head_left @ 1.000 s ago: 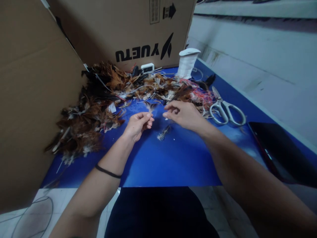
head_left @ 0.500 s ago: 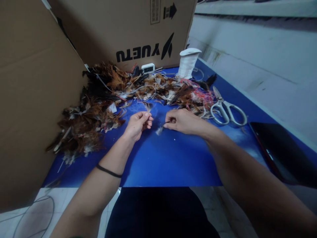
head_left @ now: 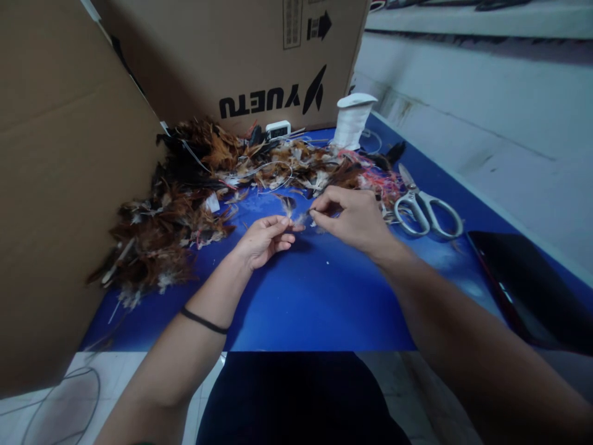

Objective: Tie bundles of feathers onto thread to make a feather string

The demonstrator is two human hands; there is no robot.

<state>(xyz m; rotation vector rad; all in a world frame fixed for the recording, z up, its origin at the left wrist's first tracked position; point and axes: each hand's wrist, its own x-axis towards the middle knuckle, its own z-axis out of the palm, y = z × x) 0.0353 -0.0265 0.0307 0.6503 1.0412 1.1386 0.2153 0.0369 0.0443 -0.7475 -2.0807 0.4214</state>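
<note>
My left hand pinches a small brown feather between thumb and forefinger, its tip pointing up and away from me. Close on its right, my right hand has thumb and fingertips pressed together on another small feather, dark at the held end with pale fluff towards the left hand. The two feathers are very near each other; whether they touch I cannot tell. Behind both hands spreads a heap of brown, black and white feathers, with pink strands mixed in at its right side.
Silver-handled scissors lie right of my right hand, with a dark phone or tablet nearer me. A white spool and a small digital display stand at the back. Cardboard walls in the blue table behind and left.
My right hand has lifted slightly away from me, turning its feather up beside the left hand's feather. My left hand has shifted a little right, its fingers loosening somewhat.
</note>
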